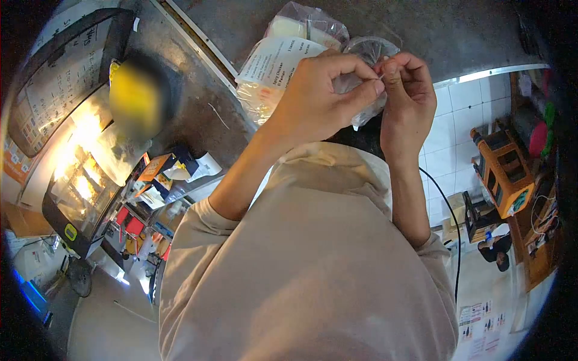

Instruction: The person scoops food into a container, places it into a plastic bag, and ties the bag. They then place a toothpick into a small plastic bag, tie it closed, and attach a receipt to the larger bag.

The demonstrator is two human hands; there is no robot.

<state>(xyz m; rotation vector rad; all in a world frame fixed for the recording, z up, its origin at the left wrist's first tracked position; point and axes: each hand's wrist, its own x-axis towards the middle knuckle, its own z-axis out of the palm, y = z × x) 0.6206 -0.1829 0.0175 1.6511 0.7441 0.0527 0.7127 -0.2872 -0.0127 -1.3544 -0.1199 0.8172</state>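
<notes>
My left hand (337, 90) and my right hand (411, 105) meet fingertip to fingertip over a clear plastic bag (370, 47). Thumb and forefinger of each are pinched together on the bag's thin gathered end, where a fine strand shows between them; I cannot tell whether that strand is bag film or a tie. Just left of it, partly behind my left hand, lies another clear bag (256, 99) with food containers inside. A printed white order slip (277, 60) rests on that bag, with the words "Spicy Chicken" legible.
Both bags sit on a dark worn counter (451, 30) with a metal edge strip (195, 39). To the left stands a brightly lit display case (84, 174), near small boxes (156, 168). An orange plastic stool (506, 171) is at right, by white tiles (454, 132). A black cable (448, 204) hangs beside my right arm.
</notes>
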